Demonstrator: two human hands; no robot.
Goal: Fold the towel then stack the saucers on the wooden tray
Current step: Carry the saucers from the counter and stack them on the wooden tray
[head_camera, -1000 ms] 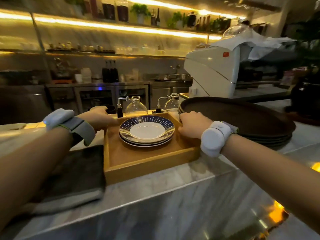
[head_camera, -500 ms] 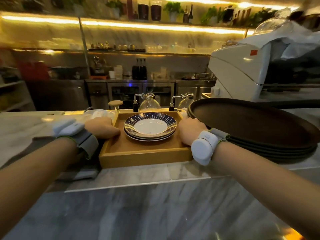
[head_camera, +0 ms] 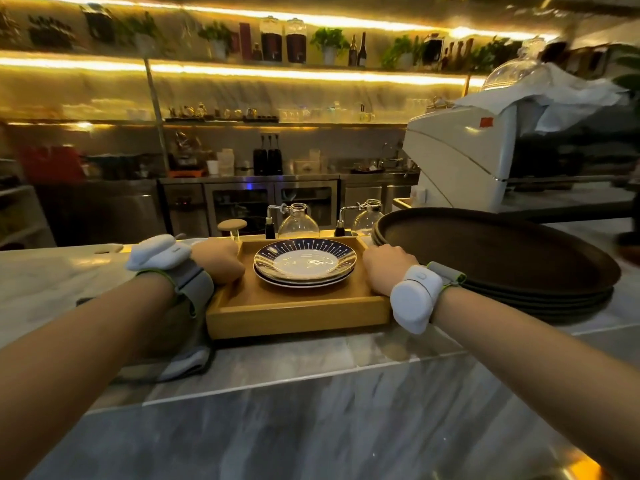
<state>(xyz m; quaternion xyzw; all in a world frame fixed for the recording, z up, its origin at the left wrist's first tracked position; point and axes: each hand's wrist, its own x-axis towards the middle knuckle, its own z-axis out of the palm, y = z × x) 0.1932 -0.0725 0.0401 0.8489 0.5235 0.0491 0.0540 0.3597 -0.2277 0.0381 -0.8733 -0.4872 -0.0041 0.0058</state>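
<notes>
Both my hands are on the wooden tray (head_camera: 294, 311), which sits on the marble counter (head_camera: 311, 368). My left hand (head_camera: 219, 259) grips the tray's left wall, fingers curled over the rim. My right hand (head_camera: 388, 271) grips the tray's right wall the same way, knuckles up, fingers wrapped over the edge. Can't tell whether the tray is lifted or resting on the counter.

Saucers (head_camera: 305, 262) are stacked inside the tray, toward its far half, dark blue rims with white centres, stack looks level.

Towel (head_camera: 187, 362) lies flat on the counter just left of the tray, mostly hidden under my left forearm; only its near corner shows, so fold state not readable.

Right of the tray, touching or nearly touching it: a stack of dark round trays (head_camera: 502, 261). Just behind the tray: two glass flasks (head_camera: 298, 225) and a small wooden stand (head_camera: 232, 226). White coffee machine (head_camera: 460, 161) further back, to the tray's right.
</notes>
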